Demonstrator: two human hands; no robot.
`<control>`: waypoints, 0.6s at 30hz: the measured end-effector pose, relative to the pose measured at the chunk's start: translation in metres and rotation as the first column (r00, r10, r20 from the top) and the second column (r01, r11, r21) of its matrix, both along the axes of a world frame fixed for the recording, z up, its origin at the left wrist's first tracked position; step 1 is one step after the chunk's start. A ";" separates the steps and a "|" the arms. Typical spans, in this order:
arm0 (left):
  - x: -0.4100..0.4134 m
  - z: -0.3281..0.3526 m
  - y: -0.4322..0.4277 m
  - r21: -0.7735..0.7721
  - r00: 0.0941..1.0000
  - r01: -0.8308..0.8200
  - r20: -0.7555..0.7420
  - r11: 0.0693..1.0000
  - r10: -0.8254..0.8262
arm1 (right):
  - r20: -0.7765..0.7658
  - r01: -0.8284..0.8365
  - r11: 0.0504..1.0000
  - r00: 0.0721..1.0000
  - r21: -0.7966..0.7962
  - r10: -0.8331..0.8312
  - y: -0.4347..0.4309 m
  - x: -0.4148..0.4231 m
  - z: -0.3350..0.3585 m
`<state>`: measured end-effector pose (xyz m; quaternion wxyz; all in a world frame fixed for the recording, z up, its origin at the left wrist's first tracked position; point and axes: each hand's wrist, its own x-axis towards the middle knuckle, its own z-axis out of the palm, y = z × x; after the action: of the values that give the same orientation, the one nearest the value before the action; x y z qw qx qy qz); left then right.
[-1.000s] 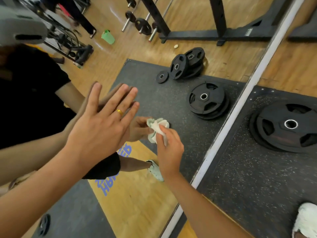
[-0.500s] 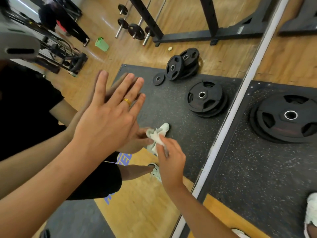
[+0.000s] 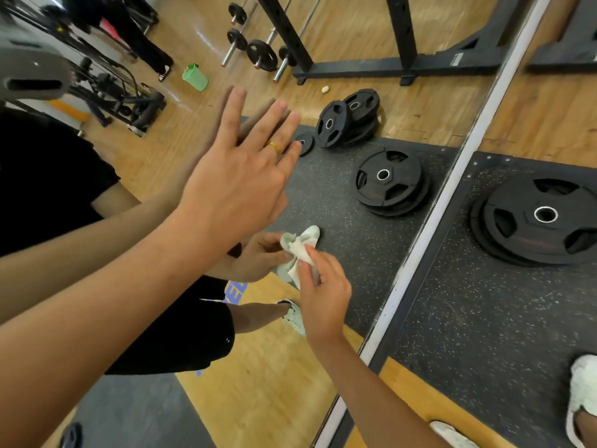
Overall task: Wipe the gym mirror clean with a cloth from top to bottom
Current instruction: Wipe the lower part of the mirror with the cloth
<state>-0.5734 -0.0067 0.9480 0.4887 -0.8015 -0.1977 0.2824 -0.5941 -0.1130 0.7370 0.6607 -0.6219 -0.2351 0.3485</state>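
While the person leans in close, the mirror takes up the whole left of the view, ending at a pale frame strip that runs from near to far. Right of the strip a speckled mat carries a stack of plates, and both show again in the glass.

The left hand lies flat on the glass, fingers straight and slightly spread, meeting their own reflection. It looks like a brace, not a wiping hand. Nearer and lower, the right hand pinches the cloth between thumb and fingertips, with the bunched cloth pressed to the glass. The cloth sits below the left hand and a little way left of the strip. A gold ring shows on the left hand.

By my reading this is a wiping stroke low on the mirror, so the pass looks well along. The next move calls for firm pressure through the cloth while drawing it down toward the strip. The cloth would cover more if opened out, since bunched like this it touches only a small patch.
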 end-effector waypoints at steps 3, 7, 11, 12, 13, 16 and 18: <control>-0.001 0.000 -0.001 0.025 1.000 0.021 -0.012 0.999 -0.020 | 0.043 0.016 0.998 0.999 -0.058 -0.014 0.019 0.019 -0.009; -0.001 0.000 -0.002 0.012 1.000 0.026 -0.006 1.000 -0.026 | -0.007 0.077 0.990 0.997 -0.119 -0.079 0.030 0.023 -0.009; -0.002 0.002 -0.002 0.016 1.000 0.005 0.004 1.000 -0.005 | -0.015 -0.045 0.999 0.999 -0.007 0.045 -0.013 -0.017 -0.012; -0.001 0.002 -0.003 0.011 1.000 0.000 -0.008 1.000 0.001 | 0.006 -0.071 0.997 0.997 -0.006 0.071 -0.019 -0.024 -0.018; 0.001 0.002 -0.004 -0.005 1.000 -0.002 -0.016 1.000 0.002 | 0.031 -0.088 0.996 0.996 -0.021 0.088 -0.022 -0.028 -0.024; -0.004 0.001 -0.004 -0.088 0.997 -0.006 0.072 0.996 0.012 | 0.012 -0.145 0.989 0.989 -0.035 0.145 -0.022 -0.022 -0.029; -0.015 -0.004 -0.016 -0.208 0.986 0.011 0.167 0.978 0.024 | 0.030 -0.139 0.990 0.990 -0.027 0.140 -0.021 -0.019 -0.029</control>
<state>-0.5880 -0.0223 0.9438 0.3829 -0.8685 -0.2105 0.2342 -0.6130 -0.1339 0.7081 0.6232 -0.6175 -0.2844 0.3867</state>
